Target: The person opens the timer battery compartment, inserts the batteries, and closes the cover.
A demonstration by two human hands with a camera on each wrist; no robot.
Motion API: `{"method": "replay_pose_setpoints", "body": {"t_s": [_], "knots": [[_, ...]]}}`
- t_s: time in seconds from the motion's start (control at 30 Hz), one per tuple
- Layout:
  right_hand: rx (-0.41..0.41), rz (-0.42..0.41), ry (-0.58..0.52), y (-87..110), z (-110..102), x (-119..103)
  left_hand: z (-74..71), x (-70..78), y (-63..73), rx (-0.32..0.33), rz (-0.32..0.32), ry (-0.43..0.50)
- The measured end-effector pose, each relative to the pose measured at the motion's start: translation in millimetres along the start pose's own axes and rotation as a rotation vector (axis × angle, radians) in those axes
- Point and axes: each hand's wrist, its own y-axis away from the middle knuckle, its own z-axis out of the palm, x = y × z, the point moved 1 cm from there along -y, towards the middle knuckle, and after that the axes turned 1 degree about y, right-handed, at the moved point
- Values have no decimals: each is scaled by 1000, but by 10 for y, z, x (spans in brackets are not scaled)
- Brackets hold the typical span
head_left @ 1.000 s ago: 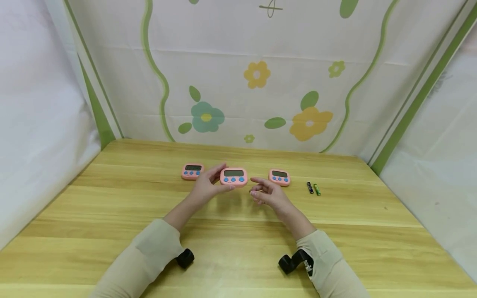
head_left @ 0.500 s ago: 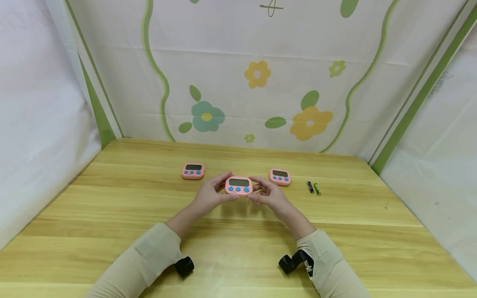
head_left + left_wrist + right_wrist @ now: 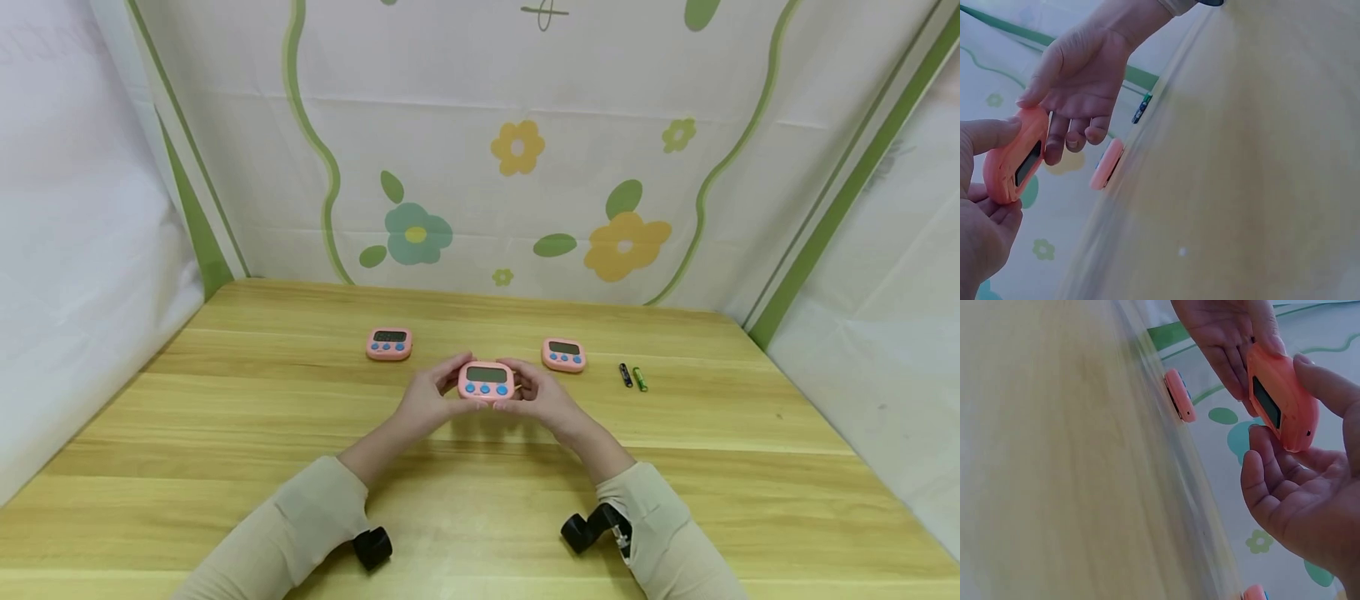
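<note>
Between both hands, lifted above the table, is a pink digital timer (image 3: 486,382) with a grey screen and blue buttons facing the head camera. My left hand (image 3: 427,404) grips its left side with the thumb along the front edge. On its right side, my right hand (image 3: 547,408) pinches it between thumb and forefinger, the other fingers loosely bent behind. Both wrist views show the timer's underside, where a dark rectangular patch (image 3: 1027,164) stands out. The right wrist view shows the same timer (image 3: 1282,397) held at both ends.
On the wooden table (image 3: 480,517), a second pink timer (image 3: 389,343) lies to the left behind my hands and a third timer (image 3: 563,355) to the right. Farther right lie a dark battery (image 3: 626,375) and a green battery (image 3: 640,379). A flowered cloth (image 3: 450,150) hangs behind.
The timer has moved right and nearer to me in my left hand. My right hand, apart from it a second ago, has taken hold of its right side.
</note>
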Motion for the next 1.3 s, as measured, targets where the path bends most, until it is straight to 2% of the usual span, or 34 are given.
{"method": "replay_pose_setpoints", "body": {"t_s": [0.1,0.2,0.4,0.63,0.87,1.0,1.3], "knots": [[-13,2,3,-3,12,-1,6,-3,21,2,4,-1],[7,11,6,-5,14,2,9,-8,29,-7,4,18],[34,6,-2,3,5,-14,-3,6,25,-53,-3,78],[38,20,-60,10,-9,-18,-25,73,39,-104,-50,143],[31,7,-72,10,-6,-17,-20,-40,3,-65,-58,192],[40,-2,-72,5,-1,-1,-18,-52,3,-47,-74,240],[134,-32,-27,6,40,-15,-5,-48,-1,5,-117,286]]}}
